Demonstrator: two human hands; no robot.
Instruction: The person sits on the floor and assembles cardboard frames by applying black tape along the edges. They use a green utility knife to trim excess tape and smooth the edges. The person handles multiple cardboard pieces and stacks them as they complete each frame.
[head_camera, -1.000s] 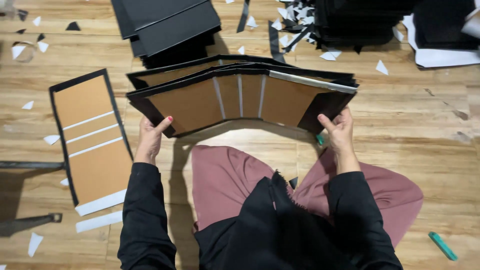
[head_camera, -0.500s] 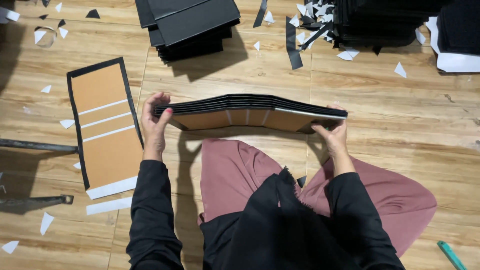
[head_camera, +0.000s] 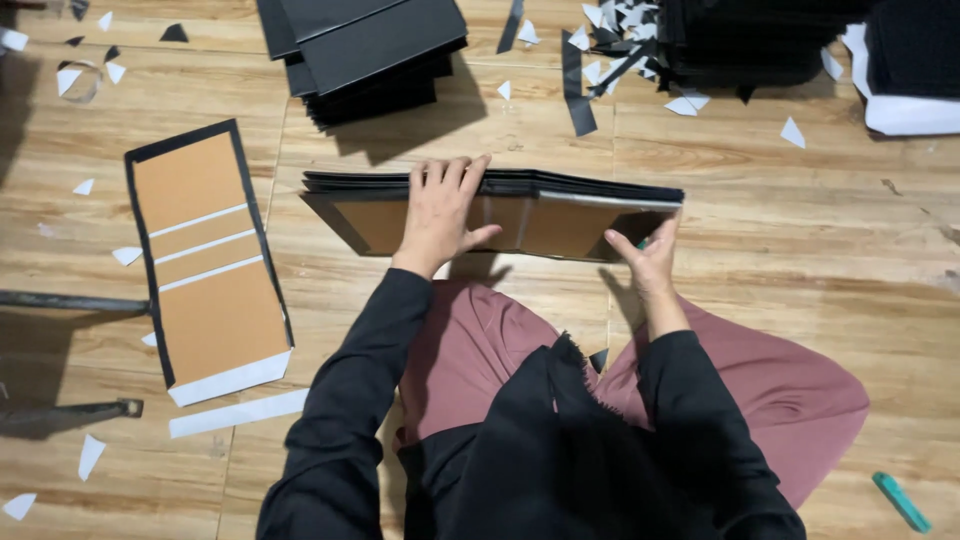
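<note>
At the left of the frame a single flat cover blank (head_camera: 208, 262), brown board edged in black with white strips, lies on the wooden floor (head_camera: 820, 250), well apart from the hands. Above it, toward the upper middle, sits a pile of black boards (head_camera: 365, 50). In the centre, the stack of folded covers (head_camera: 500, 208) now lies low against the floor in front of the person's knees; half a second ago it was held up off the floor, gripped at both ends. The left hand (head_camera: 440, 212) has left its end and lies spread, palm down, across the top edge of the stack, pressing rather than gripping. The right hand (head_camera: 648, 258) pinches the stack's lower right corner with half-curled fingers. Black and white paper offcuts (head_camera: 610, 60) litter the upper right, and a teal marker (head_camera: 900, 500) lies at lower right.
</note>
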